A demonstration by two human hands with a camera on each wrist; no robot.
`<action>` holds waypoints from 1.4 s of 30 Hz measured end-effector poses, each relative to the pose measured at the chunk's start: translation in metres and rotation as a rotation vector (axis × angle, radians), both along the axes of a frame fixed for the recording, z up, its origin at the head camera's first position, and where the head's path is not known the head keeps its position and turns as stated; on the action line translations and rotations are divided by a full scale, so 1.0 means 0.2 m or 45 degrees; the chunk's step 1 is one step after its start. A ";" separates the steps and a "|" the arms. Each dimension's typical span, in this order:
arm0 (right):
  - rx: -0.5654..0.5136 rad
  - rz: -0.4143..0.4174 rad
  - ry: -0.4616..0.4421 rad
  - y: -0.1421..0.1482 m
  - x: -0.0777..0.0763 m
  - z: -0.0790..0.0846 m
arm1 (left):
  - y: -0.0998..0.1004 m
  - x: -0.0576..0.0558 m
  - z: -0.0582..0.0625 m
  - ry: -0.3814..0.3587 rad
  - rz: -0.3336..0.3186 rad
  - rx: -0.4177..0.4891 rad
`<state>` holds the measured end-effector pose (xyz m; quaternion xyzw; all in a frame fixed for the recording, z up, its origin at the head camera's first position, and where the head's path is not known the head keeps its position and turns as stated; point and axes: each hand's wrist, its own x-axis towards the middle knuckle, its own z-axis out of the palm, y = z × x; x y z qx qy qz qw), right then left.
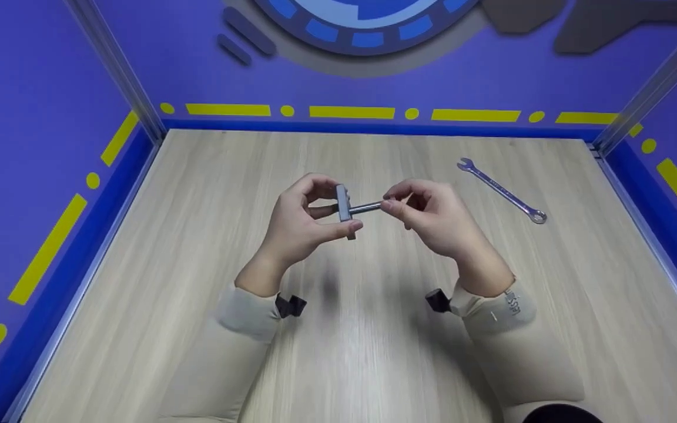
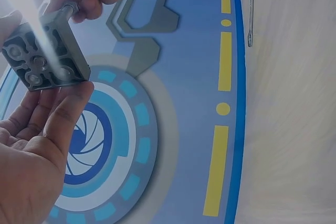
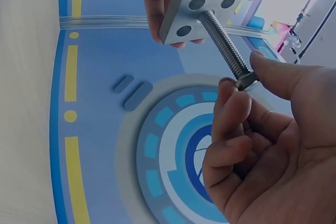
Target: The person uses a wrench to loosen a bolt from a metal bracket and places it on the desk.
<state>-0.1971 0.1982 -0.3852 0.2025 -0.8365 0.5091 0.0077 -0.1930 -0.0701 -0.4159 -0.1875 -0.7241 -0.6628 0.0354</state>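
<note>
My left hand point(image 1: 294, 220) grips a square grey metal plate point(image 1: 343, 202) by its edges, thumb below and fingers on the far side. Round holes show on one face of the plate in the right wrist view; its other face point(image 2: 44, 59), in the left wrist view, has moulded recesses. A threaded bolt point(image 3: 226, 43) stands out from the middle of the holed face, its tip at the central hole. With thumb and fingertips my right hand point(image 1: 435, 217) pinches the bolt's hex head point(image 3: 247, 81). Both hands are raised over the table.
A combination wrench point(image 1: 503, 191) lies at the back right of the wooden table point(image 1: 215, 176). Blue panels with yellow marks point(image 1: 350, 111) and metal frame posts border the table at the back and sides. A small black camera point(image 1: 291, 306) sits at each wrist.
</note>
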 end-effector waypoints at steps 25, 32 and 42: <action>-0.011 -0.030 -0.103 -0.02 -0.01 -0.01 | 0.00 0.00 0.02 -0.010 -0.046 0.041; -0.023 0.013 -0.116 -0.02 -0.01 0.00 | 0.00 0.00 0.02 -0.001 -0.033 0.022; -0.089 0.045 0.117 0.00 0.01 0.00 | -0.01 0.00 0.01 -0.007 -0.033 0.075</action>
